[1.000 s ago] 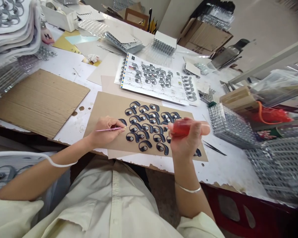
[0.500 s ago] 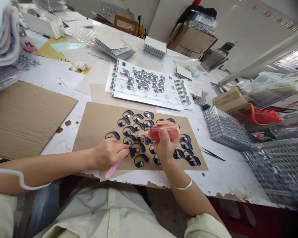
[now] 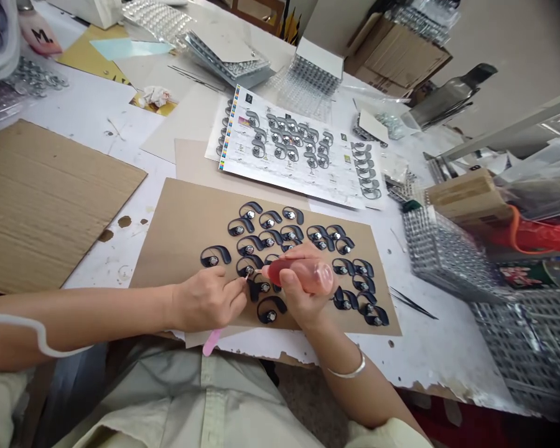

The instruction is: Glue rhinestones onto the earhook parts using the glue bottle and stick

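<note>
My right hand (image 3: pixel 303 298) grips a small squeeze bottle (image 3: pixel 308 275) of translucent red, lying tilted with its narrow nozzle pointing left. That nozzle reaches the silver round part of a black ear-hook earphone (image 3: pixel 248 266); whether it touches cannot be seen. My left hand (image 3: pixel 210 300) is closed in a pinch around a slim pink-handled tool (image 3: pixel 211 342), its flat end sticking out below the palm and its thin tip at the same earphone. Several more such earphones (image 3: pixel 270 310) are spread over a brown cardboard sheet (image 3: pixel 168 230). My right hand and the bottle hide some of them.
Black tweezers (image 3: pixel 413 303) lie right of the cardboard. Behind it are printed sheets (image 3: pixel 289 152) with earphone pictures. Another cardboard piece (image 3: pixel 51 211) lies left. Clear blister trays (image 3: pixel 448 249) are stacked at right, and a bottle marked M (image 3: pixel 37 31) stands far left.
The bottle has come down and left, and its nozzle now meets the tool's tip area. My left hand stays at the same earphone. The camera view has tilted and moved closer.
</note>
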The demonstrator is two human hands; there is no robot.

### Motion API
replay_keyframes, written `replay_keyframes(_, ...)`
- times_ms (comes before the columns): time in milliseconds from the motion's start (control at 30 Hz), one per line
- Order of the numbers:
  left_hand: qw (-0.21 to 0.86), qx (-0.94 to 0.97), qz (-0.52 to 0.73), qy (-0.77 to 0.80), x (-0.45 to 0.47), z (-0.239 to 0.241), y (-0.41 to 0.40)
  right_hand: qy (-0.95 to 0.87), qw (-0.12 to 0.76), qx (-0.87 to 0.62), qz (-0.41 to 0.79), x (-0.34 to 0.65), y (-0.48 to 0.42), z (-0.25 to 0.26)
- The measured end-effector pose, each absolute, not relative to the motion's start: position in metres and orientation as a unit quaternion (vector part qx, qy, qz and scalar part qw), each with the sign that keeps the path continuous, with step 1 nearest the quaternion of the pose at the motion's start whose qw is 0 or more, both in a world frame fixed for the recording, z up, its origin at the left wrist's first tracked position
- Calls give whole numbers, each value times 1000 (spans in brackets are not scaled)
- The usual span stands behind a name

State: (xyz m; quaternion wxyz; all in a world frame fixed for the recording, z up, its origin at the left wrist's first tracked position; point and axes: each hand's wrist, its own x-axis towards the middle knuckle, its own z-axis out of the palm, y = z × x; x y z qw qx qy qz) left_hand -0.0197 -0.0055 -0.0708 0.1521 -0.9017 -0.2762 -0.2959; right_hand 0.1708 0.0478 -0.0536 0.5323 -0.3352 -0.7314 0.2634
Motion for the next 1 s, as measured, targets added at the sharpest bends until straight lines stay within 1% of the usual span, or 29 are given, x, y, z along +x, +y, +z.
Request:
replay_keyframes(100, 173, -901, -287, -277, -18, -69, -7, -753, 519, -331, 233, 168, 48, -51)
replay_keyframes(300, 197, -903, -268, -273, -16, -71, -9, -768, 485, -341, 239, 165, 48, -49)
replay_keyframes(600, 196, -898, -279, -279, -15, -67, -9, -784, 483, -321, 223, 164, 49, -52)
replay_keyframes(767, 191, -898, -281, -280, -15, -69, -9, -776, 487, -325, 235, 164, 48, -53)
replay_keyframes(1000, 192, -898, -279, -282, -15, -71, -9, -786, 494, -307, 209, 163, 47, -52)
